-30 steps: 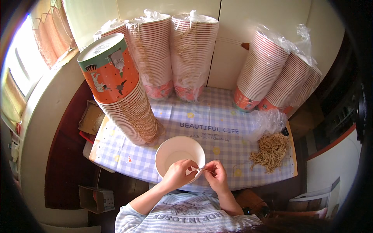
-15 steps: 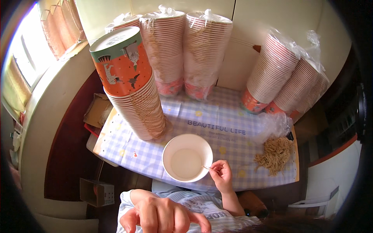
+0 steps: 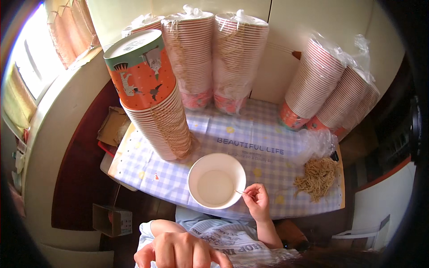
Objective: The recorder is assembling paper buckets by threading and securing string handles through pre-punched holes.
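Note:
A white-lined paper bucket [image 3: 216, 183] stands with its mouth up at the table's near edge. At its right rim, my right hand [image 3: 257, 201] pinches a thin pale cord between thumb and fingertips. My left hand [image 3: 181, 252] is close in front of my chest, knuckles up, with its fingertips cut off by the lower edge. Left of the bucket rises a tall stack of paper buckets [image 3: 156, 127], tan cords hanging down its side. An upside-down orange and green bucket [image 3: 140, 71] tops it. To the right lies a tangled heap of tan cords [image 3: 317, 178].
Plastic-wrapped bucket stacks [image 3: 237, 62] stand along the back; more wrapped stacks [image 3: 313, 82] lean at the back right. Crumpled clear plastic [image 3: 315, 143] lies behind the cord heap. A checked cloth [image 3: 210, 134] covers the table. A cardboard box [image 3: 112, 219] sits low at the left.
My left hand has shifted slightly left and down, so less of its fingers shows. My right hand keeps its pinch at the bucket's rim.

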The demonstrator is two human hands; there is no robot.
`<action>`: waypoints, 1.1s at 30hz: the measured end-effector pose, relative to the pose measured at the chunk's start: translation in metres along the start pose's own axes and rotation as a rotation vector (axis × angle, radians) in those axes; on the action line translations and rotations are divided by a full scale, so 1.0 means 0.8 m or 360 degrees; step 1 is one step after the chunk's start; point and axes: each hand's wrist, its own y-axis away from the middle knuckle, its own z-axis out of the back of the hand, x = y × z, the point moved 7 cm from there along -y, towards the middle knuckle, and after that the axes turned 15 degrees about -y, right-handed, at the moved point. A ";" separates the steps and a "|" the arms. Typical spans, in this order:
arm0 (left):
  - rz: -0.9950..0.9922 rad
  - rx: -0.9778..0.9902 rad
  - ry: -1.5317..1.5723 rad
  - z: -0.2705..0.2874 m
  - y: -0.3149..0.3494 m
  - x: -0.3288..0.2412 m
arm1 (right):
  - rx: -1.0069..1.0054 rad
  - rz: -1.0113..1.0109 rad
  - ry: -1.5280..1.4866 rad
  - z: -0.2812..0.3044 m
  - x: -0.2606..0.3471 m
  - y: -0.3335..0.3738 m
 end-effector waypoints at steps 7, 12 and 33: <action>0.1237 -0.0480 -0.1355 0.064 0.100 0.054 | -0.0019 -0.0008 -0.0037 0.004 0.005 0.002; 0.2107 -0.0048 -0.2604 0.096 0.202 0.113 | -0.0036 -0.0072 0.0011 0.001 -0.001 0.002; 0.1797 -0.0245 -0.2959 0.097 0.192 0.120 | -0.0006 -0.0109 0.0016 0.001 -0.003 0.001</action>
